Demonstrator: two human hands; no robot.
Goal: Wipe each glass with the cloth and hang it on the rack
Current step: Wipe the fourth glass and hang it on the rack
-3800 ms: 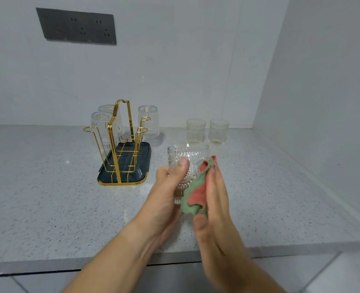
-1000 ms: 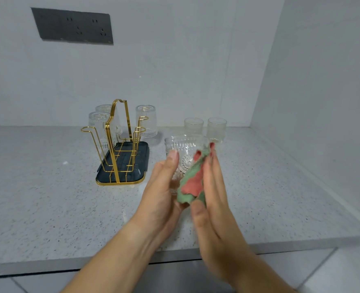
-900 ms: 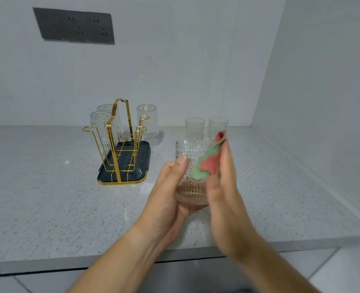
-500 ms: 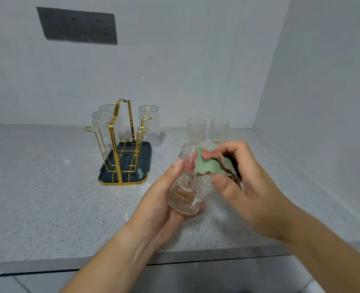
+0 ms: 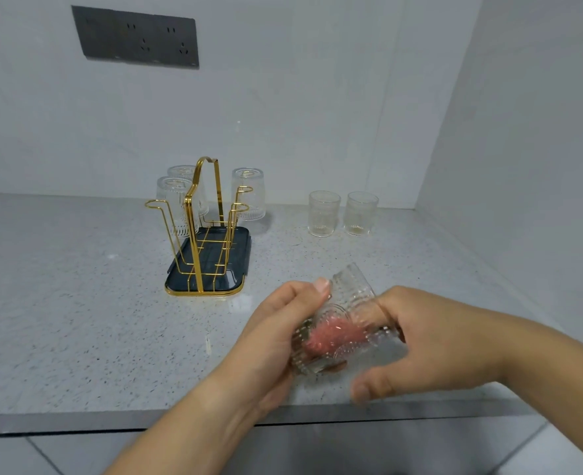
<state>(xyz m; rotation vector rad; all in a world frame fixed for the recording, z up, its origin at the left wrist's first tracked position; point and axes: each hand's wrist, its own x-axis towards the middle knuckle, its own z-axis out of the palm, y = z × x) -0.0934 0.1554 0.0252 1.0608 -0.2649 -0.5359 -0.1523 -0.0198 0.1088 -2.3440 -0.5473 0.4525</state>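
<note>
My left hand (image 5: 276,341) grips a clear embossed glass (image 5: 346,299), tilted on its side over the counter's front edge with its mouth toward the right. My right hand (image 5: 430,341) has its fingers pushed into the mouth, pressing the pink and green cloth (image 5: 331,339) inside; the cloth shows red through the glass wall. The gold wire rack (image 5: 201,228) on a dark tray (image 5: 240,269) stands at the middle left. Three glasses hang upside down on it: two at back left (image 5: 173,200) and one at back right (image 5: 249,193). Two upright glasses (image 5: 323,214) (image 5: 361,213) wait to the right.
The speckled grey counter (image 5: 77,320) runs from the white back wall to a front edge near my wrists. A white side wall (image 5: 523,166) closes the right. A dark socket panel (image 5: 136,37) is on the back wall, upper left. The rack's front hooks (image 5: 153,205) are bare.
The glass went from upright to tilted sideways and came lower, nearer the front edge. The cloth moved from the outside of the glass into its mouth, with my right fingers following.
</note>
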